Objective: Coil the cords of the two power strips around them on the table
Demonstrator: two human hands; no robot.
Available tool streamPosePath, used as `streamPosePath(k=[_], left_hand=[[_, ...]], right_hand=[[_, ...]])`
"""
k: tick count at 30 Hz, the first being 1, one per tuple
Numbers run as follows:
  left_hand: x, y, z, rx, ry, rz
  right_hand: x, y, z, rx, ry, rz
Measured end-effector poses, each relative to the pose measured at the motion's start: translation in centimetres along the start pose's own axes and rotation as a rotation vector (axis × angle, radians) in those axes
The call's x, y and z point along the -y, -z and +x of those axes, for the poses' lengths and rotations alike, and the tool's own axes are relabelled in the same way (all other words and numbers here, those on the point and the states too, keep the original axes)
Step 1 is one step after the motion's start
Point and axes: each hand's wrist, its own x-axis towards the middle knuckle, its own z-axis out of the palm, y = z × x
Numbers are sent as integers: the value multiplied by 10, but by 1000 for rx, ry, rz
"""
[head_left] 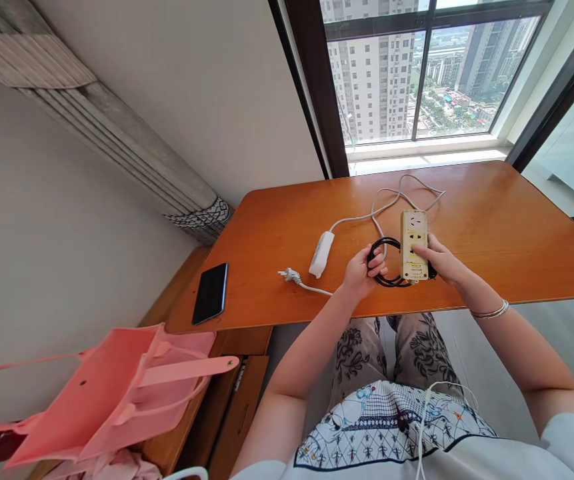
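Above the front part of the table, my left hand (363,271) is closed around a coiled black cable (391,283). To its right, my right hand (441,259) grips a cream power strip (414,230) by its right side, the thumb lying over its face near the sockets. The strip is held upright, its sockets toward me. Left of my hands, a white block-shaped device (321,255) lies on the table, with a white cord (367,217) looping behind the power strip. A white plug (291,275) rests near the front edge.
A black phone (210,293) lies at the left end of the wooden table (271,227). Below it, a pink bag (131,393) stands open by wooden drawers (239,407). Behind the table is a window (419,80); a gathered curtain (131,147) hangs at the left.
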Motion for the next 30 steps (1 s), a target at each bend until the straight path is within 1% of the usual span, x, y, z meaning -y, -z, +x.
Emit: streamPosePath(k=[3,6,8,11,13,15,17,19,21,23,26,30], left_hand=[[6,0,7,-29,-25,94],[9,5,15,-123,-96,273],[9,10,19,-131,-144,399],[11,19,23,-31,-210,581],[13,24,26,-1,-305,689],[16,28,29,-18,-384,753],[18,31,32,-42,-405,763],[18,33,33,-61,-409,748],[17,33,32,-67,-417,744],[16,33,30,-62,-425,763],[18,35,27,-48,-442,838],[22,38,25,-7,-492,981]], right_hand=[[4,10,4,0,23,-13],[14,34,10,-14,29,-52],[23,58,17,-57,36,-99],[36,103,30,-149,15,-198],[43,134,41,-245,-6,-272],[48,162,53,-358,-29,-336],[50,186,64,-431,-45,-384],[52,205,75,-472,-32,-416],[52,217,86,-492,-19,-442],[53,224,96,-490,-19,-476],[57,230,113,-476,-18,-578],[69,233,137,-491,-2,-805]])
